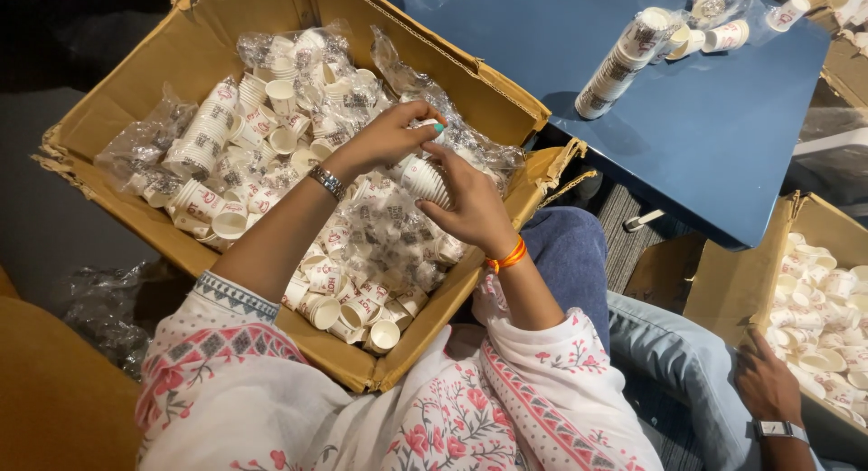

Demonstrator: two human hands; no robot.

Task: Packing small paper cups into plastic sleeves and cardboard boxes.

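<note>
A big open cardboard box (172, 64) rests on my lap, full of small white paper cups with red and dark print, loose and in clear plastic sleeves. My right hand (472, 202), an orange band at its wrist, grips a short nested stack of paper cups (425, 178) above the box. My left hand (389, 135), with a metal watch on the wrist, pinches the far end of that stack with its fingertips. Loose cups (353, 313) lie under both hands.
A blue table (669, 136) stands at the upper right with a long cup stack (624, 64) and plastic-wrapped cups on it. Another person's hand (764, 381) with a watch holds a second box of cups (827, 308) at the right. Crumpled plastic (99, 304) lies lower left.
</note>
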